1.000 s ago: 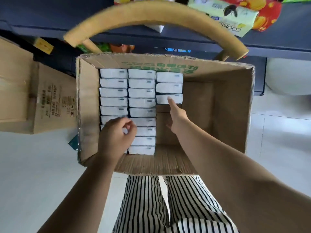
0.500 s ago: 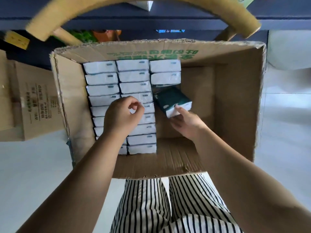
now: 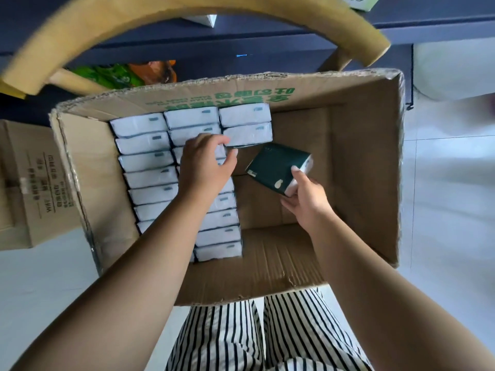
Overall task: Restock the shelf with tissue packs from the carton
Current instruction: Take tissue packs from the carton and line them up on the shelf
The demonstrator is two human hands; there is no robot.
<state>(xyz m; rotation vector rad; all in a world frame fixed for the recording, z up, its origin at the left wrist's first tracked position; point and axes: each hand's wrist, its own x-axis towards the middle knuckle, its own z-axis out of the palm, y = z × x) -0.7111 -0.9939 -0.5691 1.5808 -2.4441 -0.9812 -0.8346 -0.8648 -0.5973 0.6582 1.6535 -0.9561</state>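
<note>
An open cardboard carton (image 3: 361,162) stands in front of me, with rows of white-ended tissue packs (image 3: 146,159) filling its left and middle columns. Two packs (image 3: 246,127) remain at the far end of the third column. My right hand (image 3: 308,199) grips a dark green tissue pack (image 3: 276,167), lifted and tilted above the carton's bare right part. My left hand (image 3: 206,164) hovers over the middle column with fingers curled, its fingertips at the near edge of a third-column pack; whether it grips anything I cannot tell.
The dark blue shelf (image 3: 267,41) runs across the top, with green and orange bags (image 3: 126,74) below it. A curved wooden chair back (image 3: 187,14) arcs over the carton. A second closed carton (image 3: 29,183) stands on the left on the pale tiled floor (image 3: 442,210).
My right hand has pulled one pack out of the third column and lifted it, showing its green face. My left hand has moved farther away and to the right. The view has tilted down.
</note>
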